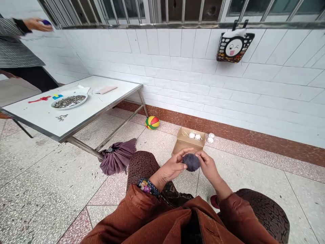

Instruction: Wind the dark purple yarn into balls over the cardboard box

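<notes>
A dark grey-purple ball of yarn is held up between my two hands, above the floor and between my knees. My left hand grips its left side, thumb in front and fingers over the top. At the upper right of the ball, the fingers of my right hand are pinched together; they look closed on the yarn, though the strand itself is too fine to make out. Just beyond my hands, an open cardboard box stands on the floor with white balls and some white cord in it.
Two small white balls lie right of the box. A striped ball and a purple cloth bag rest near the low table, which carries a plate of seeds. Another person stands at left. A black basket hangs on the wall.
</notes>
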Motion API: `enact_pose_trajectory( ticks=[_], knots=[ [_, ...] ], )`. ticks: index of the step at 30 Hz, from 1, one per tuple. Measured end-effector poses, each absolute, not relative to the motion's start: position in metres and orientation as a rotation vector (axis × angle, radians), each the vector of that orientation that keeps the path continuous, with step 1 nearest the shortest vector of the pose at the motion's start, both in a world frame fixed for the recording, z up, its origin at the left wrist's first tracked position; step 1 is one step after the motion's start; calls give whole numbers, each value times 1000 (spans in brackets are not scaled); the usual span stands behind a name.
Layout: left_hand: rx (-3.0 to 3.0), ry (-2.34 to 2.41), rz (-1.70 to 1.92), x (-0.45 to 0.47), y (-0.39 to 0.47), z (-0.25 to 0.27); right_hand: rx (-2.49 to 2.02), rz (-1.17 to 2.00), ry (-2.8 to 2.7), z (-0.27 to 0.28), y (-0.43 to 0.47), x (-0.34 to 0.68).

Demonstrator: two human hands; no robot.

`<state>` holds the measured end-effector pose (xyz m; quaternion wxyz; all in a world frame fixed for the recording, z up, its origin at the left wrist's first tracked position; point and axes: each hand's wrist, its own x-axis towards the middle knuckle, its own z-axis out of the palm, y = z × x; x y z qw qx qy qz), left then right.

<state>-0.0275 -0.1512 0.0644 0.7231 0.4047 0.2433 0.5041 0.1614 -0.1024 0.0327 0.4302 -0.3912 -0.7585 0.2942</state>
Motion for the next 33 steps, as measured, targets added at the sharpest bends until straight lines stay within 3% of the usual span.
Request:
enact_pose_trajectory(
  ticks=[5, 10, 16, 22, 27, 33],
  knots=[
    [787, 812, 1255, -35, -121, 60, -869, 721, -2088, 7, -135, 145],
    [1025, 1075, 1158, -31, -103, 52, -786, 682, -2086, 44, -140, 152],
    [1039, 800, 1067, -11, -126, 49, -843, 718, -1982, 81, -96, 177],
    [867, 542, 1113, -7, -136, 66, -1001, 838, -1846, 42, -85, 171],
    [660, 566, 1231, -10, -137, 67, -1002, 743, -1963, 22, -114, 166],
    [544, 754, 1359, -10, -130, 56, -790, 632, -2353, 56, -143, 168]
  ],
)
